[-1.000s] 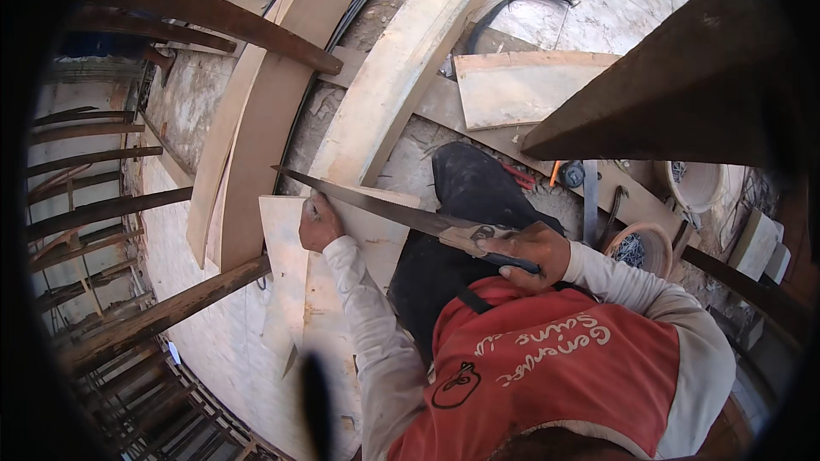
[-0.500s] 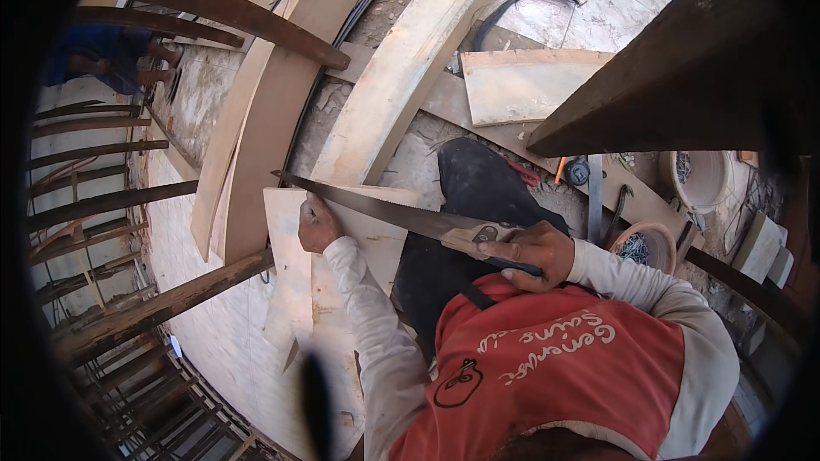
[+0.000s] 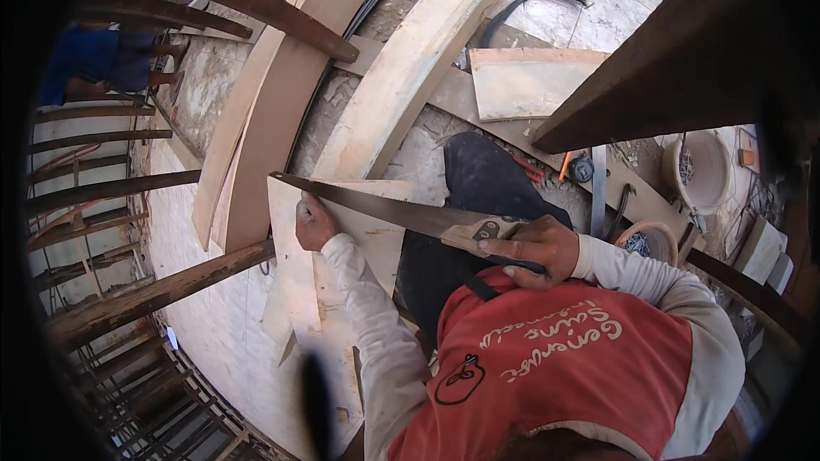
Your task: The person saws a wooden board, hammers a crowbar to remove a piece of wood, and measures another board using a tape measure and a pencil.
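My right hand [image 3: 540, 252] grips the handle of a handsaw [image 3: 376, 207]. The long steel blade slants up and left across a pale wooden board [image 3: 369, 243], and its tip lies by the board's far left corner. My left hand [image 3: 315, 224] presses on the board with curled fingers, its thumb close against the blade; the undersides of these fingers are hidden. Beneath, more pale wood pieces [image 3: 329, 350] run toward me. My dark-trousered knee [image 3: 491, 175] is just right of the board.
Long planks [image 3: 418, 68] stretch away beyond the board. A dark beam [image 3: 649, 68] juts in at upper right. Nail tubs [image 3: 651, 243], a tape measure [image 3: 582, 170] and a short board [image 3: 534, 85] lie to the right. Dark timbers [image 3: 162, 294] and a person in blue [image 3: 90, 60] are at left.
The view has shifted slightly. The saw tip now lies nearer the board's far left corner, where before it reached a little past the edge. Both hands keep their hold.
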Demonstrator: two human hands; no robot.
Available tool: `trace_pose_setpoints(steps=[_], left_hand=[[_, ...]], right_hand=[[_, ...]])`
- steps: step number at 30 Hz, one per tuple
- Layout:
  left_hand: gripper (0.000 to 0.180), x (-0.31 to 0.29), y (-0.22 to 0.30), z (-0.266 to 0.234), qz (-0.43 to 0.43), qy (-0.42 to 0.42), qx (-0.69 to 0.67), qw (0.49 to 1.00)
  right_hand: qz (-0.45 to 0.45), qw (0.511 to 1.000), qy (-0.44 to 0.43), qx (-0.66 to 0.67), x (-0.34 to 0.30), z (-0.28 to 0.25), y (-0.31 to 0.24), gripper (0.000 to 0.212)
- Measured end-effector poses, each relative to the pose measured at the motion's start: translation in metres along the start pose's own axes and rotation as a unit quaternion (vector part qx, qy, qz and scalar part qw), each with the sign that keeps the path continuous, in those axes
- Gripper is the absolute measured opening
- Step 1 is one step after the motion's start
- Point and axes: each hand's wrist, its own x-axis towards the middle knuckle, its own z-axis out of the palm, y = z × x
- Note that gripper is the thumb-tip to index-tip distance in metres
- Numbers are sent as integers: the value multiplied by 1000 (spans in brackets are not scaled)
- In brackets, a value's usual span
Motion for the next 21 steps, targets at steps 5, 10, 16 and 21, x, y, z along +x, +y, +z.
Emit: trace_pose_setpoints(steps=[5, 10, 16, 21], left_hand=[[41, -7, -17, 3, 27, 23, -11, 999], [43, -3, -17, -4, -13, -16, 12, 1000], [50, -10, -2, -7, 19, 28, -11, 999], [52, -32, 23, -13, 33, 14, -13, 999]], right_hand=[[-24, 999, 21, 24, 83, 49, 12, 61], [-4, 998, 34, 43, 52, 36, 8, 59], [-15, 1000, 19, -2, 9, 15, -4, 61], [85, 991, -44, -89, 116, 69, 45, 56]])
